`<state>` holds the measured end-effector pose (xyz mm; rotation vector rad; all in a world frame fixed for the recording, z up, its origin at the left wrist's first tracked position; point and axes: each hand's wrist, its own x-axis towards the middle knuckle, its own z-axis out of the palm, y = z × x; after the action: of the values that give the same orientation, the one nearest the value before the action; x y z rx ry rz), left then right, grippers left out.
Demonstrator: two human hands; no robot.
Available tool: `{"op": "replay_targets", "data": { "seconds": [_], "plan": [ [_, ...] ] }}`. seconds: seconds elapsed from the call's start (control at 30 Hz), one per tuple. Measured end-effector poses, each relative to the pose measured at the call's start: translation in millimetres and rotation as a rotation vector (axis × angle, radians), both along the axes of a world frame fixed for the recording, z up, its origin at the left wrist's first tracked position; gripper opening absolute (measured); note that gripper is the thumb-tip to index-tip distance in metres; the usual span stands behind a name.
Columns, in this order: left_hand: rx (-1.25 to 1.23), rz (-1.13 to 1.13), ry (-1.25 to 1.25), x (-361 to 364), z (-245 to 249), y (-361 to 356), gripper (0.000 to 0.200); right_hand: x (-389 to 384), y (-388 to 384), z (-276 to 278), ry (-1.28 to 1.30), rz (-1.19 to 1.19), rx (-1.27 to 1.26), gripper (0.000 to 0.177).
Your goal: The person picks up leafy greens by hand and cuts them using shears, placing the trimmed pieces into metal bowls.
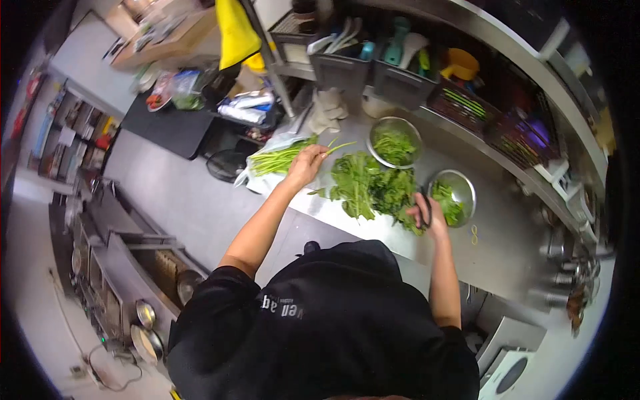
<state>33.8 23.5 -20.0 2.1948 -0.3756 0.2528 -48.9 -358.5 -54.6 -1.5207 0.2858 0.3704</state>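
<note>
My left hand is closed around a few thin green stems, beside an open plastic bag holding a bundle of long green stems. My right hand is closed on black-handled scissors; their blades are hard to make out among the leaves. Between my hands, loose light green leaves and darker leaves lie on the steel counter. Cut greens fill part of the upper metal bowl and the lower metal bowl, the latter right next to my right hand.
Bins of utensils stand on the shelf behind the counter. A cloth lies near the bag. Yellow rubber bands sit right of the lower bowl. At left are a black board and a yellow cloth hanging by a post.
</note>
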Motion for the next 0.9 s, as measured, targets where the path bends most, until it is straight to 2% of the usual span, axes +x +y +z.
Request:
{"op": "replay_targets", "data": {
  "seconds": [0.07,0.13,0.17,0.27,0.33,0.4,0.43,0.47,0.57,0.6,0.67,0.8,0.9],
  "plan": [
    [0.094,0.049,0.038,-12,-10,32,0.013,-13,1,3,0.063,-0.028,-0.042,0.043],
    [0.368,0.087,-0.078,-21,-15,58,0.013,-22,-3,0,0.084,-0.125,-0.008,0.051],
    [0.429,0.111,-0.103,-20,-18,68,0.013,-23,-1,0,0.100,-0.127,0.000,0.057],
    [0.553,0.177,-0.124,-8,-32,88,0.013,-18,7,-7,0.118,-0.073,-0.064,0.059],
    [0.574,0.161,-0.105,-2,-44,95,0.019,-15,24,9,0.129,-0.093,0.017,0.055],
    [0.641,0.282,-0.157,1,-54,92,0.032,-12,38,20,0.106,-0.079,0.025,0.053],
    [0.626,0.297,-0.180,-4,-46,83,0.041,-12,43,27,0.100,-0.058,0.002,0.051],
    [0.621,0.280,-0.180,-7,-38,72,0.041,-12,45,26,0.049,-0.036,-0.002,0.050],
    [0.265,0.186,-0.309,-21,-33,37,0.040,-20,47,31,0.042,-0.040,-0.018,0.050],
    [0.262,0.178,-0.304,-25,-35,26,0.040,-23,47,30,0.044,-0.056,-0.013,0.050],
    [0.132,0.157,-0.218,-31,-39,7,0.039,-30,43,26,0.052,-0.078,-0.010,0.051],
    [-0.020,0.179,-0.213,-37,-34,-33,0.032,-44,30,17,0.081,-0.096,-0.033,0.051],
    [-0.017,0.012,-0.045,-42,-72,-62,0.021,-54,26,13,0.085,-0.106,-0.029,0.050]
  ]
}}
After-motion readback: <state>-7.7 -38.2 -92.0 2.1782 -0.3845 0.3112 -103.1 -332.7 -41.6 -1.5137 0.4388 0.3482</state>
